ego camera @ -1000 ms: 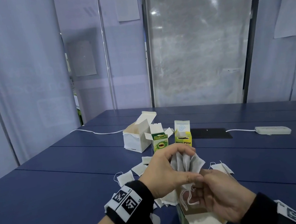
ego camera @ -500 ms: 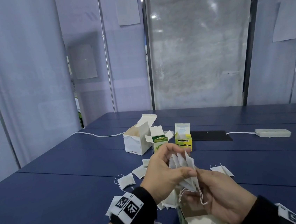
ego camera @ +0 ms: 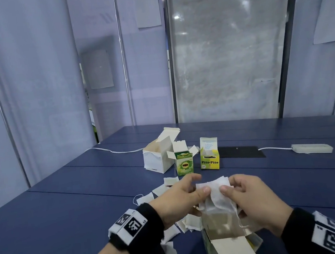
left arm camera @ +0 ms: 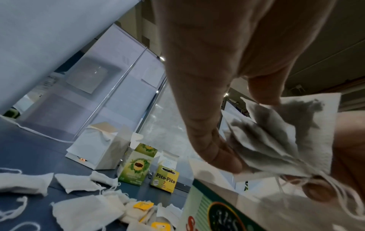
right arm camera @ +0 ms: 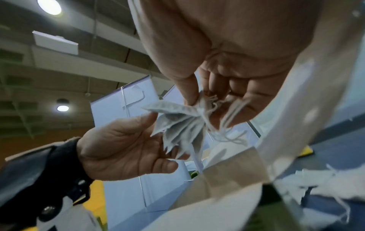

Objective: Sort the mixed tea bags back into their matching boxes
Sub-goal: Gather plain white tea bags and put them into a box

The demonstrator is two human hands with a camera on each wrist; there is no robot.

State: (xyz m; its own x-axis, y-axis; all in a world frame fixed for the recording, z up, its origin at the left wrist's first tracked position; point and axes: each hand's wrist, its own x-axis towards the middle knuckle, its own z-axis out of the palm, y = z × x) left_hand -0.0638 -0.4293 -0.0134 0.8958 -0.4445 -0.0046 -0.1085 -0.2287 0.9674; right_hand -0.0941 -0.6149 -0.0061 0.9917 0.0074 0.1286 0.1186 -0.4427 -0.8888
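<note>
right hand: my right hand (ego camera: 250, 198) pinches the string end of a fanned bunch of white paper tea bags (ego camera: 219, 193).
left hand: my left hand (ego camera: 182, 201) pinches the bunch's upper edge, thumb on top.
bunch: it hangs just above the open green cardboard box (ego camera: 226, 242) at the tabletop's near edge.
step: i judge i'm squaring the fan before loading.
next: close the fan, lower it into the opening.
left over: loose white tea bags (left arm camera: 79, 209) lie near the near edge; the yellow pito-pito box (ego camera: 209, 159) stands mid-table.

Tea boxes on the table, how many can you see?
4: a white box far left, a green box beside it, a yellow box right of that, and an open box nearest, under the hands.
</note>
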